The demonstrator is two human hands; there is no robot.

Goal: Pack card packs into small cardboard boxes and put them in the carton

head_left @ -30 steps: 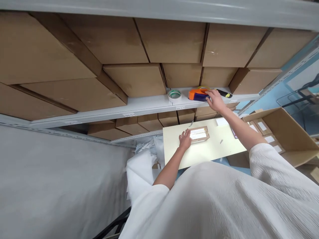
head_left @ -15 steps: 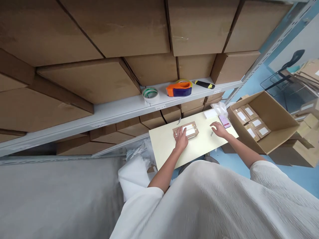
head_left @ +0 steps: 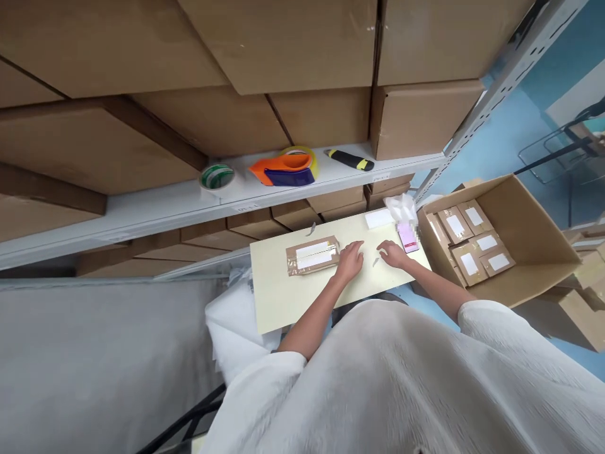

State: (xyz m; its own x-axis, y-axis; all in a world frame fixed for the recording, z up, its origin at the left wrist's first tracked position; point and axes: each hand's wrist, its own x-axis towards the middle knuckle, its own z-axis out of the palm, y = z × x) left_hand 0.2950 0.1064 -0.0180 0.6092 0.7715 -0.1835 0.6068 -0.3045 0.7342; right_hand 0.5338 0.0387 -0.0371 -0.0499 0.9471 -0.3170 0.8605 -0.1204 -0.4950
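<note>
Place: a packing room in a storeroom.
Shelves: tall metal shelves (head_left: 165,205) were full of big cardboard boxes (head_left: 283,44).
Tools: a tape gun (head_left: 283,170), a roll of tape (head_left: 217,177) and a box cutter (head_left: 350,160) sat on the shelves.
Packing: a taped brown parcel (head_left: 312,256) lay on a pale table (head_left: 278,296), and more parcels (head_left: 470,243) sat in an open carton (head_left: 534,252).

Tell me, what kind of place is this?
Probably a packing room in a warehouse: metal shelves stacked with cardboard boxes, a tape dispenser, and an open carton of labelled parcels.
</note>
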